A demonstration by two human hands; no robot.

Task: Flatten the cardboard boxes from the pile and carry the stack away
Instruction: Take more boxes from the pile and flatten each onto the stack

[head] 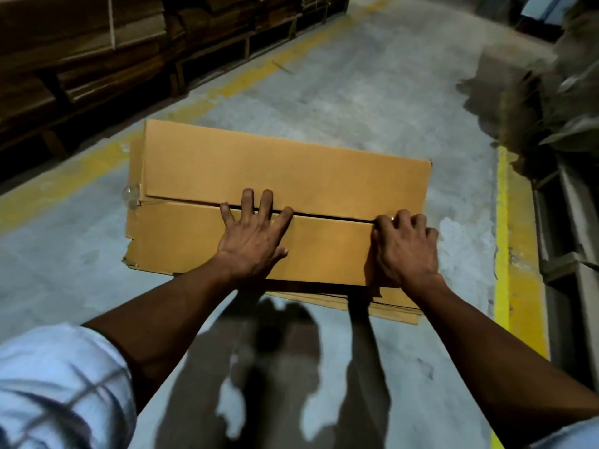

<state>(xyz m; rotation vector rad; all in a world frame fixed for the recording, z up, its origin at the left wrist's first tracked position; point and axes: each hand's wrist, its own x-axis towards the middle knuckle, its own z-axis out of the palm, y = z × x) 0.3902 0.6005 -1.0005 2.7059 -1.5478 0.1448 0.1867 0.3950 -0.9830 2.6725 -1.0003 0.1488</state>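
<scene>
I've got the cardboard box (278,202) on the floor (372,92), sitting on the flattened sheets (397,307) that poke out just below my right hand (405,247). Left hand (256,234) lies flat and wide, fingers spread across the seam between the top flaps, pinning them down. The right hand's grip is narrow, fingertips hooked into that seam near the box's right end, I'd say to pry a flap up. Yellow line (502,238) runs just right of it.
</scene>
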